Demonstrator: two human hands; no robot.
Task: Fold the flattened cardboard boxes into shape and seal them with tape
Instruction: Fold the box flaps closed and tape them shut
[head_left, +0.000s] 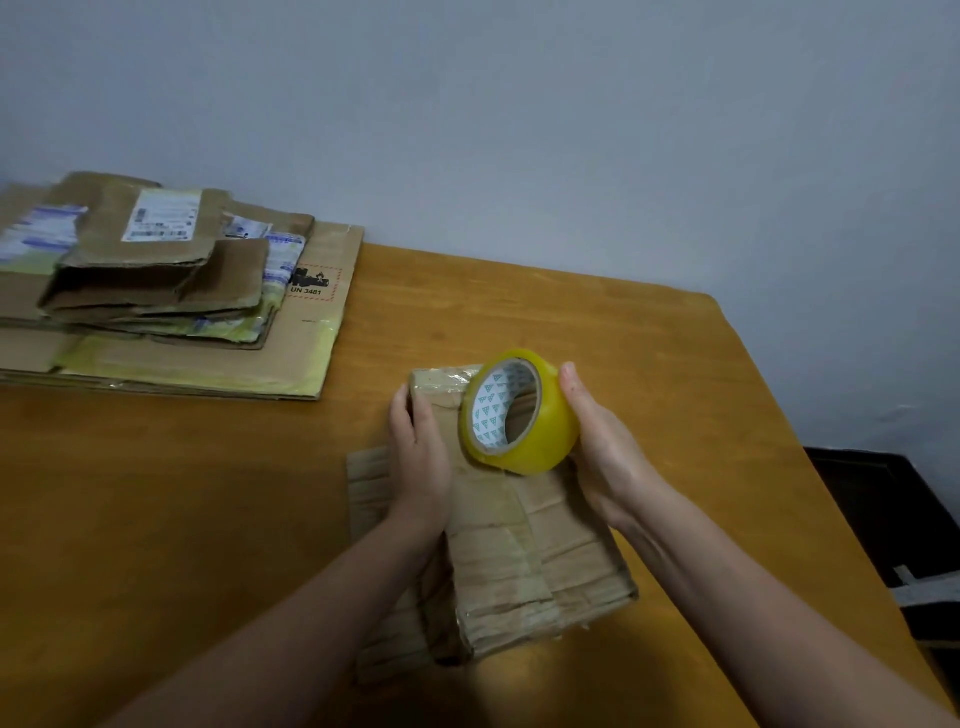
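Left hand grips box, right hand tape.

Showing dim, soft indoor light, leaving the pale blue-grey painted wall flat and grainy. Catching a faint sheen on the glossy yellow roll of tape and throwing a soft dark shadow onto the orange-brown wooden table just below the folded brown cardboard box. Blurring slightly everywhere, bending edges outward and softening the stack of flattened brown cardboard boxes near the left border.

Plain room: wooden table, bare wall, stacked flattened boxes.
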